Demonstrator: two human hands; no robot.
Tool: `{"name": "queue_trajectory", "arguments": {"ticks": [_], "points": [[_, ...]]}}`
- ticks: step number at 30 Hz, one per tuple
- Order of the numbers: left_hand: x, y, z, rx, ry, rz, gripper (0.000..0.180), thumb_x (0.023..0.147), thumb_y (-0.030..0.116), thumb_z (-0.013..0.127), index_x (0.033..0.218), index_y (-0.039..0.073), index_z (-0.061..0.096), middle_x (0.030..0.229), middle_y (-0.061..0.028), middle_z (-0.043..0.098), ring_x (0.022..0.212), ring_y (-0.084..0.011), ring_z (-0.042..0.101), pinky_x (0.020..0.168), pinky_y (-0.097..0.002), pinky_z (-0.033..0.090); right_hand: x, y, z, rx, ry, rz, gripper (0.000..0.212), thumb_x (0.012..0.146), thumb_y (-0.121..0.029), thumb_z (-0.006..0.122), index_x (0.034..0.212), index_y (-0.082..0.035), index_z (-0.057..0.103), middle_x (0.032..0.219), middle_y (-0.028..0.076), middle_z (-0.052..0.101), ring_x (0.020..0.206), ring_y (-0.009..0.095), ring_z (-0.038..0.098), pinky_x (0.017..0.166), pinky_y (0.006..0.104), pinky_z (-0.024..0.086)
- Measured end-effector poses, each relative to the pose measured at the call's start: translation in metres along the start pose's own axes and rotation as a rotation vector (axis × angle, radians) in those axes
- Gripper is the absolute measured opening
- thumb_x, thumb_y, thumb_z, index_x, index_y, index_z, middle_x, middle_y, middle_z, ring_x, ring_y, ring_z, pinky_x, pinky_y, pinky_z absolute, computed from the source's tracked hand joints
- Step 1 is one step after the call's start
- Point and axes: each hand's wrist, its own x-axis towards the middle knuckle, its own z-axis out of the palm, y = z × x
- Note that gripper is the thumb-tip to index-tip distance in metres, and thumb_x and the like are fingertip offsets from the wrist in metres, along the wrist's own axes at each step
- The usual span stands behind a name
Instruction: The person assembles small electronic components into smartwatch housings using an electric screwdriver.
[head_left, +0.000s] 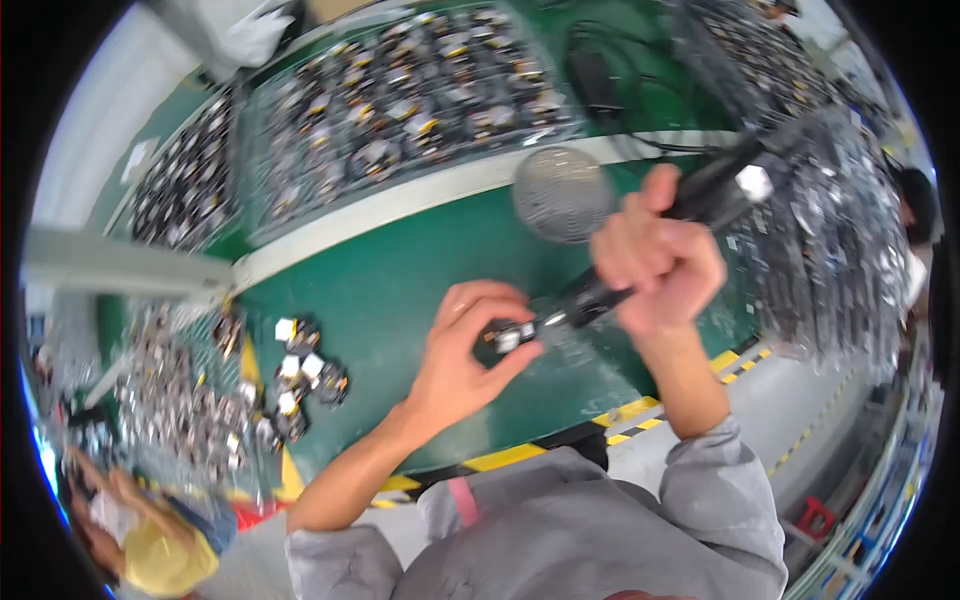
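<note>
My left hand [452, 352] is closed round a small dark component [507, 337] with a white patch, thumb and fingers on its sides, just above the green work surface [380, 290]. My right hand [655, 262] wraps round a black electric screwdriver [715, 190], which slants down to the left. Its bright tip points at the component and is very close to it; blur hides whether they touch. Beyond the screwdriver lies a round grey ridged dish [563, 195]. Several similar dark parts with white patches [292, 370] lie loose to the left of my left hand.
Clear trays of parts [400, 100] stand behind a pale rail [400, 205]. More trays pile up at the left [185, 395] and in a tall stack at the right [830, 240]. A black adapter [592, 78] with cables lies at the back. Another person [170, 545] is at lower left.
</note>
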Motion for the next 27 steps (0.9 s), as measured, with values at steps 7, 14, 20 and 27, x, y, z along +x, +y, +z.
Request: {"name": "queue_trajectory", "arguments": {"ticks": [7,14,20,27], "points": [[-0.003,-0.002,-0.001,0.075,0.069,-0.078,0.018,0.073,-0.001,0.081,0.085,0.004,0.07,0.102,-0.0104,0.067,0.101,-0.029,0.06,0.092,-0.0396,0.047,0.003,0.015,0.004,0.049,0.133,0.09,0.023,0.077,-0.004,0.061,0.098,-0.003,0.05,0.053,0.004,0.039,0.039,0.016,0.039,0.043,0.0355,0.037],[-0.007,0.0,0.005,0.027,0.038,-0.114,0.017,0.072,-0.006,0.076,0.084,0.001,0.067,0.104,-0.0111,0.065,0.101,-0.0256,0.058,0.094,-0.0364,0.045,-0.002,0.009,0.003,0.093,0.137,0.102,0.021,0.078,0.002,0.061,0.097,-0.003,0.052,0.056,0.004,0.044,0.043,0.012,0.042,0.044,0.0313,0.037],[-0.007,-0.004,0.006,0.046,0.023,-0.092,0.016,0.074,-0.008,0.074,0.086,-0.001,0.066,0.105,-0.012,0.064,0.104,-0.0261,0.058,0.098,-0.0368,0.044,-0.002,0.006,0.006,0.107,0.134,0.088,0.02,0.078,0.002,0.061,0.095,-0.002,0.052,0.057,0.004,0.046,0.042,0.012,0.042,0.044,0.0313,0.038],[-0.009,-0.004,0.008,0.006,0.041,-0.121,0.014,0.077,-0.008,0.072,0.087,-0.002,0.065,0.107,-0.0122,0.063,0.105,-0.0261,0.058,0.099,-0.0367,0.044,0.0,0.011,0.002,0.121,0.109,0.071,0.02,0.077,0.001,0.062,0.093,-0.002,0.052,0.058,0.004,0.047,0.042,0.012,0.043,0.043,0.0306,0.037]]}}
